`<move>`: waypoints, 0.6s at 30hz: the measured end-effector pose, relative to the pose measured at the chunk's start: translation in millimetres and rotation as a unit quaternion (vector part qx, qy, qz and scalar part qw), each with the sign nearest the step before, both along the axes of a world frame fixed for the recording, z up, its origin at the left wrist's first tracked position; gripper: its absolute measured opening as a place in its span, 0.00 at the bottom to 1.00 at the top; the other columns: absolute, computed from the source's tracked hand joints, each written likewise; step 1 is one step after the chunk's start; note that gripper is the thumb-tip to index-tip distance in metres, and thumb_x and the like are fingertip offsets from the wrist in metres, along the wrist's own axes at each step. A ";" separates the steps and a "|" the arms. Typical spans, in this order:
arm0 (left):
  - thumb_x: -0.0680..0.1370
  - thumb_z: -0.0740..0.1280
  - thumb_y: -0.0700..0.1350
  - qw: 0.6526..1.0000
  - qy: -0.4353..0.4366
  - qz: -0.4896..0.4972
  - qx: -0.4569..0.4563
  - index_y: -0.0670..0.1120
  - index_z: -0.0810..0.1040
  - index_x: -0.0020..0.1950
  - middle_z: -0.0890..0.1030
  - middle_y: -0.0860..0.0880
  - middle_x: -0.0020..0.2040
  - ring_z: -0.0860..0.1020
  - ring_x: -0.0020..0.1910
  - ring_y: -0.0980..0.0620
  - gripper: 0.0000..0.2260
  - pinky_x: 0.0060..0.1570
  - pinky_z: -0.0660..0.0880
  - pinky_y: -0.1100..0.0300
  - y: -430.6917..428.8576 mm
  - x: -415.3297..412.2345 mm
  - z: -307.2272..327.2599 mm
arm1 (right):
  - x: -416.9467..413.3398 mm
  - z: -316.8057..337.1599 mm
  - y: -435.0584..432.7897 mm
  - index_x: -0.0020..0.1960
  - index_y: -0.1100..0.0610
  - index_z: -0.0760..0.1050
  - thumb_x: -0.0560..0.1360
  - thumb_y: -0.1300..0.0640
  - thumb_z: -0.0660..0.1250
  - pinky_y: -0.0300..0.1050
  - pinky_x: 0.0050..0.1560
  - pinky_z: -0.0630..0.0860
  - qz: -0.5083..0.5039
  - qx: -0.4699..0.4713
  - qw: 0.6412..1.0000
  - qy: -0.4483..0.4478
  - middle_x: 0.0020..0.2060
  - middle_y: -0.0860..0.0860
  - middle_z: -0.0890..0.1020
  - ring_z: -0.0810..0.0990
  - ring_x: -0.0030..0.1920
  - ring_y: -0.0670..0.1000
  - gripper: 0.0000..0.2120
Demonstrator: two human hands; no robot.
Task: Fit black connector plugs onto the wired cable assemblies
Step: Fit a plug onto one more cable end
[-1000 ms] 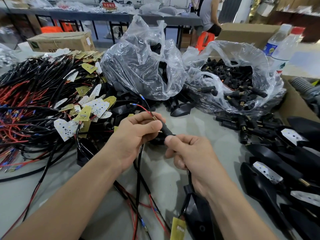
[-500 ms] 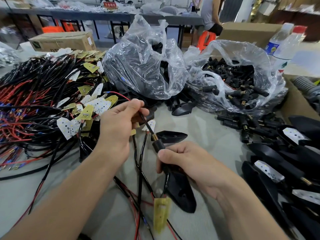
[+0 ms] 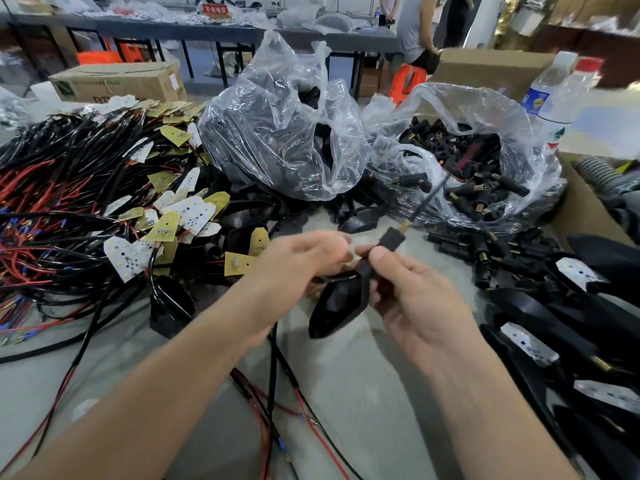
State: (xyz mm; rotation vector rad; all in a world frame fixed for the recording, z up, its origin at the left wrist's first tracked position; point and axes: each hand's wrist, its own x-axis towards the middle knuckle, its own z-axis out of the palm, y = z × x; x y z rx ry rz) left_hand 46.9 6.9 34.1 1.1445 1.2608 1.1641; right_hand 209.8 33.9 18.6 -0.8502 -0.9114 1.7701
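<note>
Bench: grey bench (image 3: 363, 393), pretty crowded. There's a heap of black and red wires (image 3: 69, 202) with little boards on the left, and two clear bags (image 3: 277, 133) at the back.
Spare plugs: the right-hand bag is full of black plugs (image 3: 478, 161), with more loose plugs (image 3: 460, 244) just in front of it.
Right side: rows of black pointed shells (image 3: 554, 306), with water bottles (image 3: 561, 95) behind them.
Room: workshop with long tables (image 3: 173, 27) at the far end, a cardboard box (image 3: 117, 81), and a person (image 3: 415, 32) standing back there.
Plug: the black plug (image 3: 391, 240) is up off the bench, mid-frame, between both hands.
Direction: its long axis is tilted, with the brass tip (image 3: 404, 225) pointing up, away and to the right. A thin blurry wire (image 3: 429, 194) carries on along that line.
Right hand: the right hand (image 3: 419, 299) pinches the plug's lower end, thumb on top. A black shell (image 3: 332, 306) hangs under it.
Left hand: the left hand (image 3: 294, 265) is just beside it with fingers loosely out. Can't tell if it's holding anything.
</note>
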 end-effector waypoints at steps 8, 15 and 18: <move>0.76 0.75 0.49 0.995 0.024 -0.092 -0.011 0.56 0.82 0.65 0.87 0.47 0.53 0.85 0.47 0.52 0.17 0.44 0.81 0.62 -6.0 6.6 -10.0 | 13.3 0.0 7.0 0.45 0.58 0.88 0.75 0.61 0.70 0.34 0.35 0.78 -0.071 -0.053 0.996 0.024 0.35 0.52 0.83 0.76 0.31 0.44 0.07; 0.83 0.64 0.42 1.000 0.024 0.010 -0.016 0.54 0.86 0.58 0.87 0.53 0.52 0.83 0.52 0.57 0.12 0.49 0.79 0.66 -1.4 9.4 -16.2 | 16.6 0.2 8.9 0.50 0.57 0.76 0.80 0.68 0.65 0.39 0.35 0.76 -0.092 -0.044 0.995 -0.006 0.41 0.57 0.86 0.79 0.32 0.49 0.07; 0.80 0.70 0.38 0.999 -0.010 0.047 0.002 0.52 0.87 0.55 0.88 0.51 0.50 0.84 0.48 0.56 0.11 0.49 0.80 0.62 0.7 8.5 -18.5 | 17.8 0.7 9.8 0.46 0.58 0.77 0.79 0.68 0.66 0.37 0.32 0.76 -0.086 -0.047 0.995 0.000 0.38 0.56 0.86 0.79 0.31 0.48 0.07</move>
